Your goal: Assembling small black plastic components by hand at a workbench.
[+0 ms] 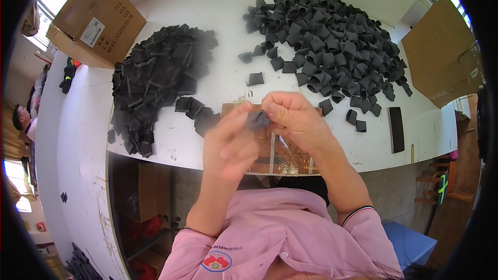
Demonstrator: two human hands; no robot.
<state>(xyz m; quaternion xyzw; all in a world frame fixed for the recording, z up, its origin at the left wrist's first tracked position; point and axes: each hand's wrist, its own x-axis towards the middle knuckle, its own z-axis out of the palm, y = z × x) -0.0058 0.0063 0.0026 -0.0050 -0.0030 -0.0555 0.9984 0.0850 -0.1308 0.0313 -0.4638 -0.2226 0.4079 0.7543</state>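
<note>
Both hands are raised over the near edge of the white table and meet at a small dark grey fabric piece (pixel 258 120). My right hand (pixel 298 120) pinches it between thumb and bent fingers. On the other side, my left hand (pixel 231 137) is partly blurred; its thumb and forefinger close on the piece while the other fingers curl loosely. Beyond the hands lies a single grey fabric loop (pixel 256 79). A large heap of similar short grey loops (pixel 332 41) spreads at the far right, and a heap of flatter black pieces (pixel 155 80) lies at left.
Below the hands is a brown board (pixel 267 153) covered with clear tape at the table edge. A phone-like dark slab (pixel 396 129) lies at right. Cardboard boxes stand at far left (pixel 98 21) and right (pixel 441 52). Another person (pixel 25 120) is at far left.
</note>
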